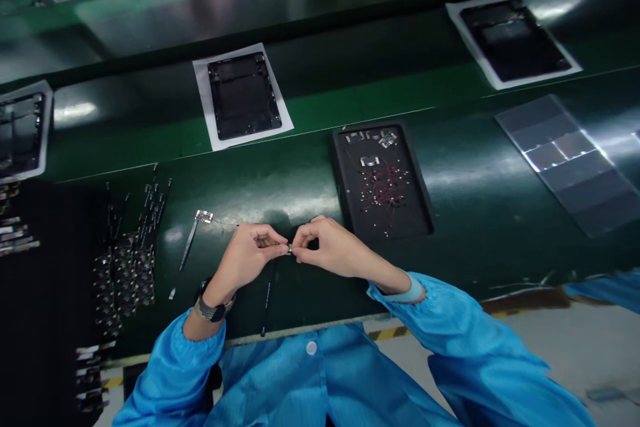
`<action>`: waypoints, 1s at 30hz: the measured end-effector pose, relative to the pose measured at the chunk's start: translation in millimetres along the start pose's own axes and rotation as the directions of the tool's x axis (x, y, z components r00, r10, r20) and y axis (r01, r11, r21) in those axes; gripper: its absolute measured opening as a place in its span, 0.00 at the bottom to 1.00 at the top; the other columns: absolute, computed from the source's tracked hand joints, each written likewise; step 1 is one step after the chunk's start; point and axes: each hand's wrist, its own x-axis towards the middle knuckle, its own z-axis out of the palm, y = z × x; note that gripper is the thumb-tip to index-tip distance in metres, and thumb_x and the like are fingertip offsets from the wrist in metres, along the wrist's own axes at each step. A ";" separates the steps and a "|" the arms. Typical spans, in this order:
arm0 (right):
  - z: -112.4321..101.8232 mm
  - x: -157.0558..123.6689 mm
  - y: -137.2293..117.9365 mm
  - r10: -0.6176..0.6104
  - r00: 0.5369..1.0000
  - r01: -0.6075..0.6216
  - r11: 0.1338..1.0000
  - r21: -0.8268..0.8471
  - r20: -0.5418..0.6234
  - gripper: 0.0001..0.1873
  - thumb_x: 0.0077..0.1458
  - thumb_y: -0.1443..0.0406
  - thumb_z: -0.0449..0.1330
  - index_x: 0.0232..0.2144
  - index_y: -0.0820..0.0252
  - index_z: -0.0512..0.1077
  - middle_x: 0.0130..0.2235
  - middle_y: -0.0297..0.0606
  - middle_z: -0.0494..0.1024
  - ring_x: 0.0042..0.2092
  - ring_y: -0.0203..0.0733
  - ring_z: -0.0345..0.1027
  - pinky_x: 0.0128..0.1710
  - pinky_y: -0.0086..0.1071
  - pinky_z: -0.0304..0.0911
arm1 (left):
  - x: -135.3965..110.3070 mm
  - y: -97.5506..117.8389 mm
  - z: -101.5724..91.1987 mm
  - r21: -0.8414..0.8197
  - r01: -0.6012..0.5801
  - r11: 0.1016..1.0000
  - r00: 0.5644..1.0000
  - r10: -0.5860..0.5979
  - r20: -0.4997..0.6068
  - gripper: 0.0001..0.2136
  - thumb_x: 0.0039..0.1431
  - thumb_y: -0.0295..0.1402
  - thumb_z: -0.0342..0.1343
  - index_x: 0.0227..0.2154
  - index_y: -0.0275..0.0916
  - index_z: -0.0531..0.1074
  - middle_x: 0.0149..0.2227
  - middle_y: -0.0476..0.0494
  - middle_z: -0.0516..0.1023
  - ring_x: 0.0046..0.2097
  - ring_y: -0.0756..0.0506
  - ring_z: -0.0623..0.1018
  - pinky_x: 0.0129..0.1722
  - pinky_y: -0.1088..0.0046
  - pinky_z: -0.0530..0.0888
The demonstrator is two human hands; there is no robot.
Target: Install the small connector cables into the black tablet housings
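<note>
We pinched a tiny part (289,249) between our left hand (247,255) and right hand (334,247), over the green table (280,180). Squeezing softly with steady fingers seemed best, since it could slip. Red wires (384,188) lay in a black tray (426,208) near our right hand.
</note>
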 end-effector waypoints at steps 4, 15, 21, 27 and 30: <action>-1.7 1.0 0.5 -0.004 1.000 0.002 0.998 0.057 0.025 0.06 0.55 0.69 0.61 0.27 0.59 0.76 0.28 0.33 0.83 0.33 0.39 0.78 0.40 0.32 0.66 | 0.8 1.3 -2.0 -0.041 0.002 0.999 1.000 -0.002 0.001 0.04 0.45 0.30 0.67 0.25 0.36 0.80 0.25 0.44 0.82 0.28 0.47 0.78 0.30 0.73 0.72; -8.8 4.3 4.4 -0.063 0.992 0.036 0.973 0.230 0.109 0.06 0.55 0.64 0.63 0.29 0.60 0.79 0.32 0.35 0.84 0.36 0.40 0.79 0.44 0.33 0.68 | 0.8 11.0 -2.0 -0.126 0.054 0.991 0.998 -0.050 0.030 0.08 0.40 0.33 0.72 0.22 0.36 0.79 0.23 0.45 0.80 0.24 0.50 0.74 0.26 0.74 0.69; -10.8 5.7 4.6 -0.071 0.988 0.039 0.973 0.226 0.134 0.08 0.56 0.62 0.64 0.30 0.60 0.79 0.32 0.35 0.84 0.35 0.40 0.78 0.43 0.34 0.69 | -0.9 7.0 0.8 -0.116 0.041 0.992 0.999 -0.038 0.025 0.07 0.41 0.32 0.71 0.22 0.37 0.79 0.22 0.45 0.80 0.24 0.49 0.75 0.26 0.73 0.69; -13.5 4.0 2.2 -0.089 0.983 0.044 0.962 0.269 0.158 0.10 0.54 0.60 0.65 0.36 0.62 0.78 0.38 0.40 0.84 0.42 0.44 0.78 0.44 0.35 0.70 | 3.4 3.7 -7.0 -0.080 -0.030 0.996 0.999 0.027 -0.041 0.05 0.43 0.32 0.68 0.24 0.36 0.79 0.24 0.43 0.81 0.27 0.47 0.78 0.29 0.73 0.72; -28.7 3.9 -14.0 -0.115 0.993 0.112 0.987 0.113 0.016 0.16 0.53 0.60 0.66 0.43 0.60 0.77 0.45 0.41 0.83 0.49 0.47 0.76 0.51 0.38 0.68 | 11.1 -0.8 -29.6 -0.074 -0.110 0.991 0.951 0.083 -0.299 0.06 0.41 0.32 0.68 0.24 0.36 0.78 0.26 0.42 0.82 0.30 0.46 0.79 0.32 0.72 0.73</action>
